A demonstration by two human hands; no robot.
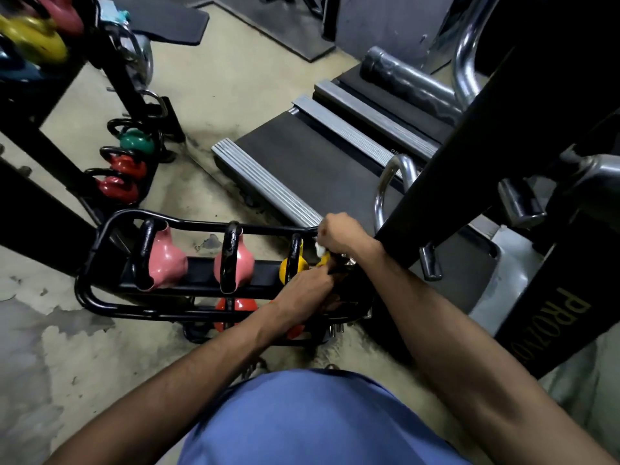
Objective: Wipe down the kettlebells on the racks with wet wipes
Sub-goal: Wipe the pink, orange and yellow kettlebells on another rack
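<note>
Worn concrete gym floor (235, 78), low black rack (100, 297) near a treadmill (302, 156). The right hand (339, 233) is fisted around a white wipe (319, 249) on the yellow kettlebell (292, 267) at the rack's right end. The left hand (308, 286) is beside it, grip too hidden to tell.

left hand (307, 286) low, right hand (339, 231) fisted
</note>
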